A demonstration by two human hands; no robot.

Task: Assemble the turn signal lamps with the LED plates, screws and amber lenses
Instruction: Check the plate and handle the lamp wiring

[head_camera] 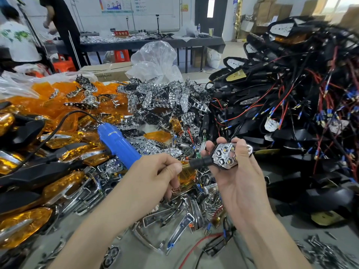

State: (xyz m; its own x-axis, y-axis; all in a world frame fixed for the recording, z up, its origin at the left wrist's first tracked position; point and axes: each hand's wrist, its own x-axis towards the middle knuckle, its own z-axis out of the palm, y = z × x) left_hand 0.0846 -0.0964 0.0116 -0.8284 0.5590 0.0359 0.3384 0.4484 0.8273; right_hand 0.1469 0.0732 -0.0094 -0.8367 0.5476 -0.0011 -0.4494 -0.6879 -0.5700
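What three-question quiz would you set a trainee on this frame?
1. True or false: an amber lens already covers the lamp in the right hand.
2. The wired black housings are piled on which side of that lamp? A) the person's left B) the person's right
3. Fill in: the left hand pinches the lamp's threaded ____.
Key: 1 false, its LED plate shows bare; 2 B; 3 stem.

Turn signal lamp assembly workshop, seen from my own bench.
Around me lie heaps of amber lenses (46, 105), chrome LED plates (155, 94) and wired black housings (303, 133), with a blue electric screwdriver (118, 142); behind, another worktable (136, 43), wall charts (116, 4) and stacked cartons (272, 10).
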